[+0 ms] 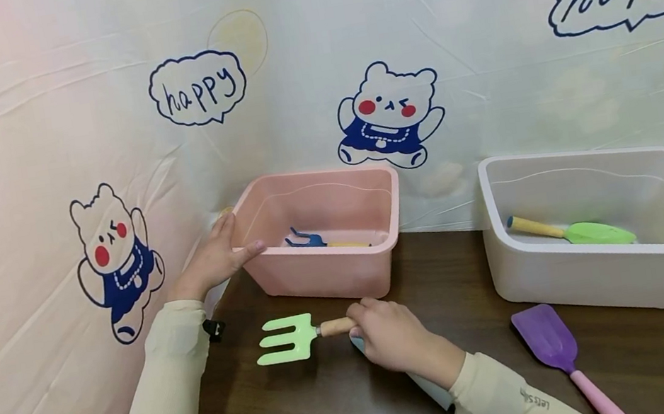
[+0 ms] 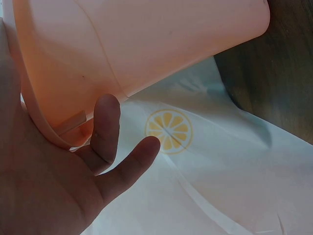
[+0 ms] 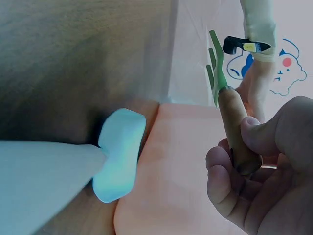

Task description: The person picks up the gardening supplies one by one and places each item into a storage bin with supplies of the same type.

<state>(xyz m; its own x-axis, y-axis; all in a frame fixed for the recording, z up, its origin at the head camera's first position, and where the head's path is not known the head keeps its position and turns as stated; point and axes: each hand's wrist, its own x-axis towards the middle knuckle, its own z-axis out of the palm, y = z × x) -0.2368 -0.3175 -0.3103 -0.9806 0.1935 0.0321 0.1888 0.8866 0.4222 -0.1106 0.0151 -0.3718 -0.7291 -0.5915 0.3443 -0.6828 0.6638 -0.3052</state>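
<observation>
My right hand point(image 1: 390, 334) pinches the wooden handle of a light green hand fork point(image 1: 290, 338) between thumb and fingers. The fork is in front of a pink bin point(image 1: 322, 273), its three tines pointing left. In the right wrist view the thumb point(image 3: 264, 134) presses the handle's end. At the bin's left front corner, my left hand point(image 1: 219, 252) rests on the rim, thumb along the front edge. The left wrist view shows two loosely bent fingers outside the bin. A blue hand rake point(image 1: 309, 240) with a yellow handle lies inside it.
A white bin point(image 1: 619, 271) at right holds a green trowel point(image 1: 600, 233) with a yellow handle. A purple shovel point(image 1: 548, 339) with a pink handle lies before it. Under my right arm is a light blue piece point(image 3: 120, 156) with a pale shaft, partly hidden. Printed cloth hangs behind.
</observation>
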